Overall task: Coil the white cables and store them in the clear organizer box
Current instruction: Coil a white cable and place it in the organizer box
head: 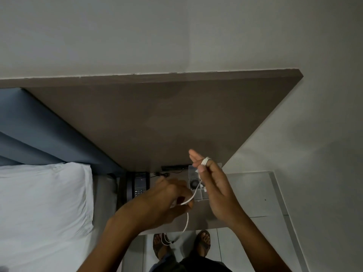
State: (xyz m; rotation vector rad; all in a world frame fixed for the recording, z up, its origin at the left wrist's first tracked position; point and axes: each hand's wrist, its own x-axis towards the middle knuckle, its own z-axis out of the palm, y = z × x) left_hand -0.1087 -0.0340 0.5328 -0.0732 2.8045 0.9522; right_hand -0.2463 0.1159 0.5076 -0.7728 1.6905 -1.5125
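A white cable (191, 197) is wound in a few turns around two raised fingers of my right hand (213, 185). From there it runs down to my left hand (167, 199), which pinches it, blurred. The cable's free end hangs below the table edge toward my feet. The clear organizer box (198, 190) sits on the brown table (200, 214) behind my hands, mostly hidden; a dark coiled item shows in one compartment.
A black telephone (140, 184) stands on the table left of the box. A dark socket strip (173, 167) is on the brown wall panel (157, 114). A bed with a white pillow (43, 203) lies at left. Tiled floor below.
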